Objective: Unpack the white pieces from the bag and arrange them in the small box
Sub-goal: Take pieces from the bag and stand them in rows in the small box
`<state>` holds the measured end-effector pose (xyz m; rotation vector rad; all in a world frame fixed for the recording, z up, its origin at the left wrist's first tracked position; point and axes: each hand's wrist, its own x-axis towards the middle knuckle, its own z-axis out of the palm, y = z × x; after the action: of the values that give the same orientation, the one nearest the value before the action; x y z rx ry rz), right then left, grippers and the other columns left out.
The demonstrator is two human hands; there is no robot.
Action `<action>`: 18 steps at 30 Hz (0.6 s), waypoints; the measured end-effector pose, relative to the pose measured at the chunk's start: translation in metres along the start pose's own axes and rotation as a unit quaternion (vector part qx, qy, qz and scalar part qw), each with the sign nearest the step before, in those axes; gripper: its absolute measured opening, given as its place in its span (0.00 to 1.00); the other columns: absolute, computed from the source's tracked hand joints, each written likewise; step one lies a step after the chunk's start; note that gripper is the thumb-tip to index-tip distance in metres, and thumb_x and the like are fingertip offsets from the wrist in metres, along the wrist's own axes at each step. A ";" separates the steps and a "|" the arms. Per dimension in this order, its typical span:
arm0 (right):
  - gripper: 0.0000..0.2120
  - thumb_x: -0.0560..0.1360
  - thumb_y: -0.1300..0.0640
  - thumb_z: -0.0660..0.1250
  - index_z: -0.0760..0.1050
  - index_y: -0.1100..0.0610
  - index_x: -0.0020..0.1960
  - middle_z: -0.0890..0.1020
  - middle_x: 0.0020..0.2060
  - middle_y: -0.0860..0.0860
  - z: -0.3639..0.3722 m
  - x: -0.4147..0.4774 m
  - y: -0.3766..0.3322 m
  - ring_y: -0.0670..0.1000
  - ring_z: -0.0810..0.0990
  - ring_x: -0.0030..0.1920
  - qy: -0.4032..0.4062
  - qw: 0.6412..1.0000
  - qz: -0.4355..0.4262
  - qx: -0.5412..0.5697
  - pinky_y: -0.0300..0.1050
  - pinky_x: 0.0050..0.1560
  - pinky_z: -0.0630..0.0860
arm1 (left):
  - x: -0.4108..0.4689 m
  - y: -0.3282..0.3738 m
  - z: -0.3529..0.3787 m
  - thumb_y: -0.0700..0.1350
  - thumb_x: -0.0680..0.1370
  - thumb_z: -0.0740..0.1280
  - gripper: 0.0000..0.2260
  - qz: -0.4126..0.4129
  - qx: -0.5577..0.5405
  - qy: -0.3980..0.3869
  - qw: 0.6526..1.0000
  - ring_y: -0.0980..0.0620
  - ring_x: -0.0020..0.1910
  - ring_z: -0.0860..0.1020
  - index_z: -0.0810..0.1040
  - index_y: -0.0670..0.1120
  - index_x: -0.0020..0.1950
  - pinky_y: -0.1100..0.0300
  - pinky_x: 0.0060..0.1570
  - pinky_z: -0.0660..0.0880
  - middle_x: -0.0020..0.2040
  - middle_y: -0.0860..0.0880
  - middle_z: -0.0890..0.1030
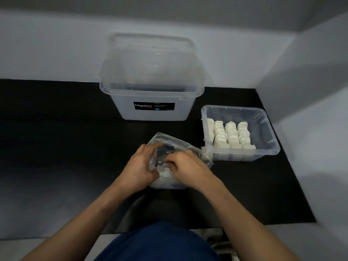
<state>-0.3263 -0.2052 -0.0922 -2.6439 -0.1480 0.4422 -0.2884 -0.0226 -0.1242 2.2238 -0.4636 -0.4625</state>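
A clear plastic bag point(170, 143) lies on the black mat in front of me, with white pieces point(164, 175) showing at its near end. My left hand point(140, 166) grips the bag's left side, fingers curled over its edge. My right hand point(185, 165) is at the bag's opening, fingers curled down among the white pieces; what they pinch is hidden. To the right stands the small clear box point(267, 129), holding three rows of white pieces point(231, 135) plus one piece point(210, 129) against its left wall.
A large translucent Megabox tub point(152, 95) stands behind the bag, its lid leaning against the grey wall. A few white pieces point(205, 152) lie on the black mat point(56, 138) between bag and small box. A grey wall closes the right side.
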 end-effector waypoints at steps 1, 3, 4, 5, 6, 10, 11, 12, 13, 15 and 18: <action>0.10 0.83 0.56 0.64 0.82 0.49 0.60 0.84 0.52 0.50 0.014 0.011 0.003 0.51 0.82 0.51 -0.017 0.999 0.019 -0.037 0.49 0.54 0.79 | -0.001 0.000 0.000 0.38 0.71 0.74 0.39 0.000 0.009 -0.014 1.000 0.58 0.54 0.74 0.63 0.58 0.77 0.68 0.47 0.72 0.56 0.61 0.68; 0.08 0.82 0.54 0.65 0.81 0.52 0.56 0.83 0.50 0.53 0.031 0.026 0.008 0.54 0.83 0.51 -0.042 0.993 0.057 -0.095 0.51 0.52 0.80 | -0.003 -0.001 0.001 0.39 0.70 0.74 0.43 0.003 0.029 -0.039 0.999 0.59 0.53 0.73 0.58 0.60 0.79 0.69 0.44 0.72 0.57 0.59 0.65; 0.08 0.81 0.53 0.66 0.81 0.53 0.55 0.83 0.51 0.54 0.035 0.030 0.010 0.55 0.83 0.51 -0.047 0.990 0.070 -0.111 0.51 0.52 0.80 | -0.004 -0.003 0.002 0.39 0.70 0.75 0.45 0.005 0.034 -0.048 0.998 0.59 0.52 0.72 0.56 0.60 0.79 0.69 0.44 0.72 0.57 0.59 0.65; 0.09 0.80 0.51 0.67 0.81 0.54 0.56 0.83 0.53 0.54 0.039 0.032 0.011 0.55 0.82 0.53 -0.050 0.989 0.078 -0.120 0.51 0.53 0.80 | -0.005 -0.004 0.004 0.40 0.70 0.75 0.46 0.007 0.035 -0.058 0.998 0.59 0.52 0.72 0.54 0.60 0.80 0.68 0.46 0.72 0.58 0.59 0.64; 0.11 0.79 0.50 0.69 0.81 0.55 0.58 0.82 0.57 0.54 0.041 0.033 0.012 0.55 0.82 0.56 -0.053 0.988 0.079 -0.124 0.50 0.56 0.79 | -0.005 -0.005 0.005 0.40 0.70 0.75 0.46 0.009 0.034 -0.066 0.997 0.57 0.53 0.72 0.53 0.60 0.80 0.67 0.48 0.73 0.58 0.58 0.64; 0.19 0.77 0.48 0.73 0.78 0.55 0.65 0.75 0.68 0.55 0.047 0.033 0.013 0.56 0.75 0.67 -0.074 0.984 0.077 -0.142 0.52 0.65 0.75 | -0.007 -0.003 0.009 0.42 0.71 0.76 0.45 0.006 0.023 -0.063 0.998 0.57 0.58 0.70 0.53 0.61 0.80 0.64 0.53 0.72 0.62 0.57 0.63; 0.19 0.77 0.49 0.73 0.78 0.54 0.65 0.74 0.68 0.55 0.047 0.032 0.014 0.56 0.74 0.68 -0.070 0.984 0.076 -0.144 0.53 0.66 0.74 | -0.007 -0.002 0.009 0.43 0.71 0.76 0.44 0.007 0.020 -0.056 0.998 0.58 0.58 0.70 0.54 0.62 0.79 0.64 0.52 0.72 0.62 0.57 0.63; 0.17 0.77 0.50 0.73 0.79 0.53 0.64 0.75 0.67 0.54 0.047 0.030 0.014 0.56 0.74 0.68 -0.061 0.985 0.072 -0.142 0.53 0.66 0.75 | -0.007 0.000 0.009 0.43 0.72 0.76 0.42 0.010 0.014 -0.052 0.999 0.58 0.57 0.71 0.56 0.63 0.77 0.64 0.51 0.73 0.62 0.57 0.63; 0.15 0.78 0.51 0.72 0.79 0.53 0.63 0.77 0.65 0.54 0.046 0.028 0.014 0.56 0.75 0.67 -0.047 0.987 0.066 -0.139 0.53 0.65 0.75 | -0.007 0.000 0.008 0.43 0.72 0.75 0.40 0.013 0.005 -0.049 0.999 0.57 0.57 0.72 0.58 0.65 0.76 0.64 0.50 0.74 0.61 0.57 0.63; 0.11 0.79 0.55 0.70 0.79 0.52 0.60 0.80 0.60 0.54 0.044 0.024 0.015 0.56 0.79 0.62 -0.020 0.990 0.052 -0.133 0.52 0.60 0.78 | -0.005 0.001 0.006 0.43 0.73 0.74 0.34 0.020 -0.005 -0.044 0.999 0.57 0.56 0.73 0.63 0.64 0.72 0.64 0.50 0.75 0.60 0.58 0.63; 0.14 0.79 0.55 0.68 0.76 0.52 0.65 0.81 0.58 0.55 0.043 0.021 0.017 0.57 0.80 0.60 -0.024 0.989 0.054 -0.135 0.51 0.54 0.80 | -0.003 0.001 0.001 0.44 0.74 0.74 0.27 0.025 0.011 -0.054 0.998 0.60 0.53 0.72 0.69 0.62 0.68 0.69 0.45 0.72 0.60 0.57 0.63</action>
<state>-0.3203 -0.1989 -0.1419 -2.9189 -0.0840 0.5577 -0.2915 -0.0225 -0.1230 2.2109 -0.5815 -0.5555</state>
